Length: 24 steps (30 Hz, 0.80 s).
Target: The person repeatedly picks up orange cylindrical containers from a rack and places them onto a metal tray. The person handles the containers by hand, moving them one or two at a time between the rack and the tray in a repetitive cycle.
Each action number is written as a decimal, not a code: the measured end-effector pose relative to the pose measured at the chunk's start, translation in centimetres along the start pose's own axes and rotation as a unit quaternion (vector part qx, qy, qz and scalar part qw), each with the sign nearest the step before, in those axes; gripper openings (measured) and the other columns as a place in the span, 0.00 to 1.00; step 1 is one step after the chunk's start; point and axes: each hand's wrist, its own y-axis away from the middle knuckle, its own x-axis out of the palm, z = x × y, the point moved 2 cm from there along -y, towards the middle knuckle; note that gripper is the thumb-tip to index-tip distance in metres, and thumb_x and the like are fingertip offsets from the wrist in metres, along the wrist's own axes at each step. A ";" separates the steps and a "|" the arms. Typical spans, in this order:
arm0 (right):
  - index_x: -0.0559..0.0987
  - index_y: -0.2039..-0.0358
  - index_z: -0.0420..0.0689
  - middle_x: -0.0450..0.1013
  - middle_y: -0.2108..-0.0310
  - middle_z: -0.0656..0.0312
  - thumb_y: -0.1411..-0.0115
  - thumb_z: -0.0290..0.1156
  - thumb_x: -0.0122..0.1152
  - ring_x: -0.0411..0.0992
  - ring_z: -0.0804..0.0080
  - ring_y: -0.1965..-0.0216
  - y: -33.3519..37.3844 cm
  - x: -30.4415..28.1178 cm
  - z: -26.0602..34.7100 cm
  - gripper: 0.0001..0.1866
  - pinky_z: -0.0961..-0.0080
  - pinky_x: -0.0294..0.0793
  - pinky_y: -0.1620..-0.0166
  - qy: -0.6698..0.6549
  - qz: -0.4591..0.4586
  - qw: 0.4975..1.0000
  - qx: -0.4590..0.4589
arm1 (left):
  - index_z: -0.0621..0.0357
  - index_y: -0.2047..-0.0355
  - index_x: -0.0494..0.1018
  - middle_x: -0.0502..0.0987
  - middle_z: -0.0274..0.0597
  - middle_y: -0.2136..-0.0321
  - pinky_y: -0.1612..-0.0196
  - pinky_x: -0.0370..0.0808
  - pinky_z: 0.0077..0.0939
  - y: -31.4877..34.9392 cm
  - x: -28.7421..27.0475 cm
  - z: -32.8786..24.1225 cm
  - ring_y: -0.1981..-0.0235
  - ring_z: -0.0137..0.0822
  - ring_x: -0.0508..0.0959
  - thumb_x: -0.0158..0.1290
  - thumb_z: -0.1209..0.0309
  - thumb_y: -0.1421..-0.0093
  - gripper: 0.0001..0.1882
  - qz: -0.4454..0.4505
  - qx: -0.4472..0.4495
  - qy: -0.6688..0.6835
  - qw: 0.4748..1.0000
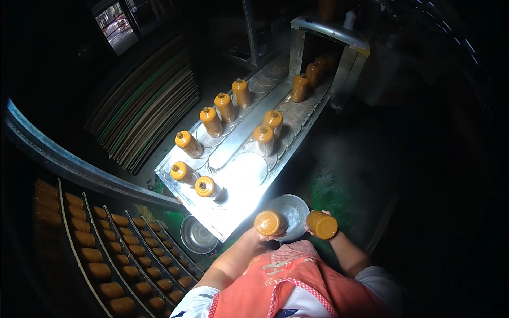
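In my left hand [273, 236] is a glossy orange-brown bottle [267, 222], its rounded end facing up; the fingers close around its lower side. My right hand [309, 228] grips a second orange-brown bottle [323, 225], ribbed along its side and tilted to the right. Between and behind them sits a round metal basin [298, 203]. Beyond it, a brightly lit metal conveyor [226, 225] with round discs carries several orange-brown bottles standing upright, the nearest bottle [205, 186] close to the conveyor's near end.
A metal arch [328, 31] spans the conveyor's far end, with a bottle [300, 87] before it. Another metal bowl [198, 236] stands at lower left. Racks [114, 233] of orange-brown pieces fill the left. Behind a curved metal rail [69, 167] is a stack of boards [146, 103].
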 end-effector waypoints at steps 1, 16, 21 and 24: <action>0.74 0.43 0.46 0.67 0.43 0.34 0.36 0.58 0.47 0.69 0.28 0.48 0.1 -1.1 0.9 0.32 0.36 0.77 0.53 0.119 0.000 0.992 -0.029 | 0.66 0.56 0.73 0.78 0.58 0.60 0.65 0.83 0.41 -0.9 0.9 -0.5 0.64 0.52 0.80 0.45 0.62 0.31 0.17 -0.042 0.010 -0.010 0.999; 0.71 0.39 0.52 0.61 0.40 0.33 0.37 0.54 0.55 0.64 0.30 0.42 9.6 4.9 8.0 0.30 0.39 0.77 0.51 -0.032 0.088 0.988 -0.126 | 0.69 0.58 0.74 0.79 0.58 0.64 0.63 0.84 0.41 -13.9 9.4 -0.9 0.67 0.49 0.82 0.49 0.69 0.33 0.13 -0.221 0.023 -0.119 0.968; 0.71 0.40 0.45 0.62 0.41 0.34 0.38 0.53 0.58 0.66 0.35 0.43 11.4 9.9 14.0 0.32 0.43 0.78 0.51 0.061 0.098 0.987 -0.108 | 0.70 0.59 0.74 0.79 0.58 0.68 0.66 0.85 0.41 -19.0 16.5 -1.2 0.71 0.48 0.82 0.50 0.69 0.34 0.13 -0.186 0.006 -0.069 0.980; 0.76 0.50 0.37 0.72 0.51 0.41 0.34 0.48 0.56 0.75 0.49 0.53 15.1 12.9 16.2 0.25 0.56 0.82 0.57 0.199 0.007 0.961 -0.190 | 0.67 0.55 0.75 0.80 0.61 0.62 0.62 0.85 0.50 -21.0 24.9 1.5 0.65 0.55 0.84 0.48 0.53 0.33 0.25 -0.309 0.040 -0.149 0.938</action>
